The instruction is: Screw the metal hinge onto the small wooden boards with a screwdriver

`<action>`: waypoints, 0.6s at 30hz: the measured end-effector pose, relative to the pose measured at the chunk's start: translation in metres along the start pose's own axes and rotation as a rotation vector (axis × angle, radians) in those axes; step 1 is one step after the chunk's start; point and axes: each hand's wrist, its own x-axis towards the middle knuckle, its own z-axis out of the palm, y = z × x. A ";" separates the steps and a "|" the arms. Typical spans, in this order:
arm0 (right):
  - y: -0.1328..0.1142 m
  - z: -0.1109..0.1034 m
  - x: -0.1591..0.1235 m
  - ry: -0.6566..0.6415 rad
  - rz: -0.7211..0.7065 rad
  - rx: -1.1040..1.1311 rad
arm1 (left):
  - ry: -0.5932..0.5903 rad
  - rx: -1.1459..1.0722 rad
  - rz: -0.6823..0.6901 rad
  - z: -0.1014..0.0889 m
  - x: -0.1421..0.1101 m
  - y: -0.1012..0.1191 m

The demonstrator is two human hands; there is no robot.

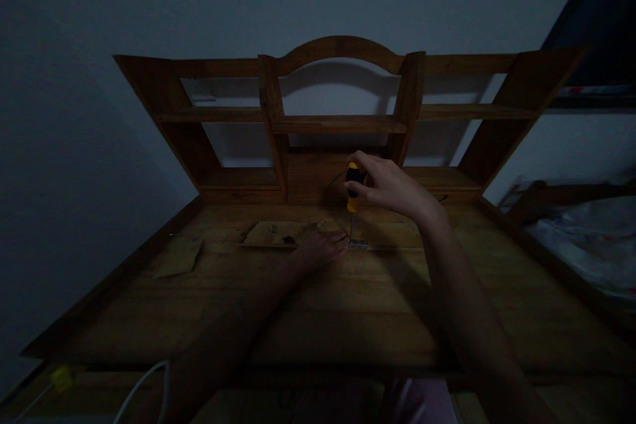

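Note:
My right hand (380, 179) is wrapped round the yellow and black handle of a screwdriver (352, 202), which stands upright. Its shaft points down onto a small metal piece (358, 244), perhaps a hinge, at the edge of a narrow wooden board (397, 236). My left hand (320, 248) lies flat on the board just left of the metal piece, fingers stretched towards it. Dark marks show on the board's left part. Whether the screwdriver tip sits in a screw is too small to tell.
A wooden desk (348, 318) carries the board, with a shelf unit (340, 124) along its back. A flat tan piece (179, 258) lies at left. A white cable (142, 384) and a yellow object (62, 378) are at the front left. The room is dim.

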 end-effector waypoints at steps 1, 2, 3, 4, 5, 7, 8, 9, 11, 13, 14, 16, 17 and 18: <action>-0.001 0.000 0.000 0.004 0.003 -0.011 | -0.002 -0.001 -0.003 0.000 0.000 0.000; -0.001 0.000 0.000 0.007 0.004 -0.019 | 0.000 -0.001 -0.008 0.000 0.000 0.000; -0.001 0.000 0.000 0.009 0.007 -0.026 | 0.003 -0.002 -0.012 0.000 -0.001 0.000; -0.002 0.001 0.000 0.010 0.013 -0.033 | 0.003 -0.002 -0.015 -0.001 -0.001 0.000; -0.002 0.001 0.000 0.013 0.020 -0.042 | 0.001 -0.001 -0.017 -0.001 -0.001 0.001; -0.002 0.002 0.000 0.025 0.039 -0.071 | -0.005 0.001 -0.014 -0.003 0.000 0.001; -0.003 0.003 0.000 0.033 0.049 -0.089 | -0.010 0.001 -0.011 -0.003 0.000 0.001; -0.003 0.003 0.000 0.041 0.057 -0.109 | -0.016 -0.001 -0.010 -0.004 0.001 0.001; -0.004 0.004 0.000 0.048 0.067 -0.144 | -0.029 -0.005 -0.009 -0.005 0.001 0.001; -0.005 0.005 0.000 0.048 0.077 -0.166 | -0.035 -0.005 -0.008 -0.005 0.002 0.001; -0.005 0.005 0.000 0.045 0.083 -0.176 | -0.032 -0.003 -0.010 -0.005 0.001 0.001; -0.006 0.006 0.000 0.042 0.100 -0.199 | -0.027 -0.003 -0.012 -0.004 0.001 0.001; -0.006 0.006 0.000 0.042 0.109 -0.212 | -0.026 -0.004 -0.013 -0.003 0.001 0.001; -0.007 0.006 0.000 0.042 0.118 -0.225 | -0.025 -0.003 -0.014 -0.003 0.001 0.001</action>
